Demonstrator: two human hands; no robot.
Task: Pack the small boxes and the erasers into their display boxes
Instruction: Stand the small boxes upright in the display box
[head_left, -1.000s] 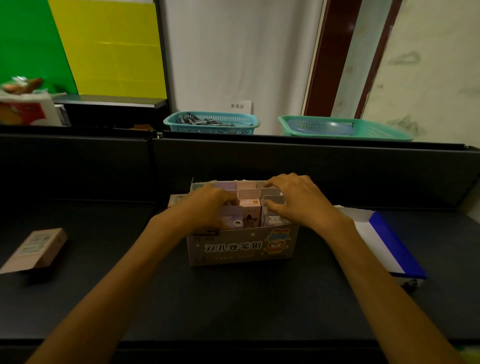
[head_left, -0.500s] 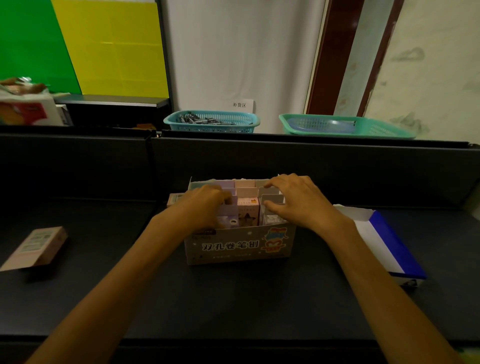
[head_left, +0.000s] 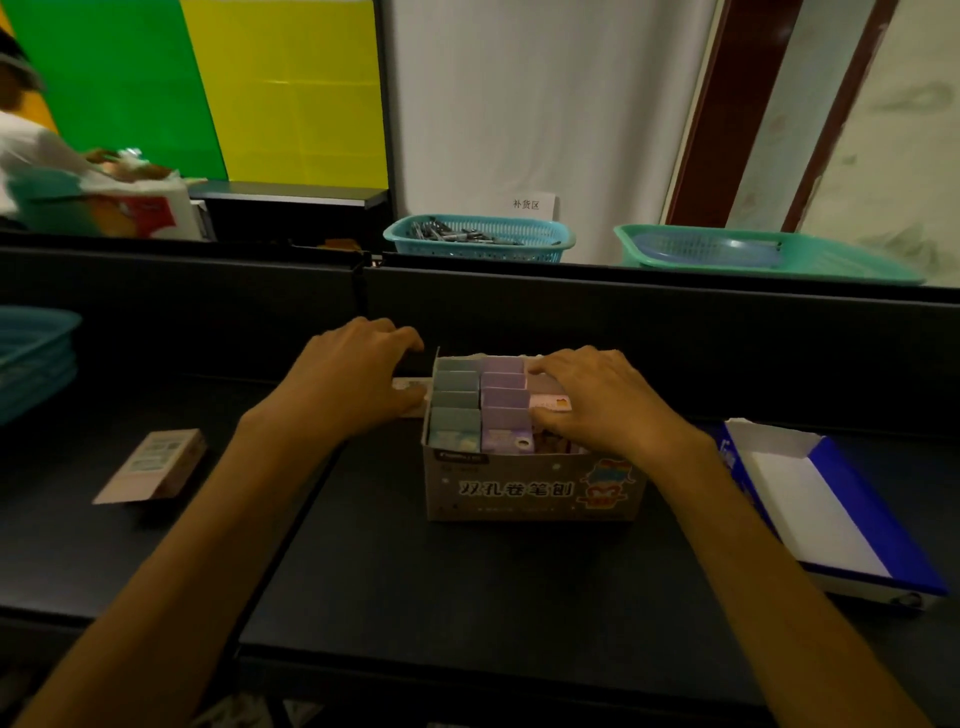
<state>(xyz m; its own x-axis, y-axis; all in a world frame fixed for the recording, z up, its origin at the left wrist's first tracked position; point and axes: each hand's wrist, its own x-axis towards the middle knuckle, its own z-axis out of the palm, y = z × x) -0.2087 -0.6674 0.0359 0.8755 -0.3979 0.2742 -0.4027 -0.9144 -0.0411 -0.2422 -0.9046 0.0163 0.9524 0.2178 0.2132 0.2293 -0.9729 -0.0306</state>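
While both forearms reach across the dark counter (head_left: 467, 582), a person works over a printed display box (head_left: 530, 486) standing at the counter's middle, close to the dark back panel (head_left: 623, 317). Small boxes (head_left: 480, 402) stand upright inside the display box in rows: grey-green ones at its left, lilac ones in the centre, pink ones at its right. The right hand (head_left: 597, 402) lies on top of the pink row, fingers bent over the box tops and thumb against a pink box; whether it actually grips one cannot be told. The left hand (head_left: 353, 379) sits just left of the display box, outside its wall, fingers loosely curled and spread, with its thumb beside a pale flat carton (head_left: 413, 387) that peeks out behind the display box's left side; whether the hand is holding that carton cannot be told. Well left of the display box, a pinkish carton (head_left: 153, 465) lies flat on the counter. To the display box's right rests an open blue-and-white tray box (head_left: 852, 525), its white floor showing. Beyond the back panel, behind the display box, sit a teal basket (head_left: 480, 244) of dark small items and a green basket (head_left: 779, 257). Stacked teal baskets (head_left: 31, 353) show at the far left edge.
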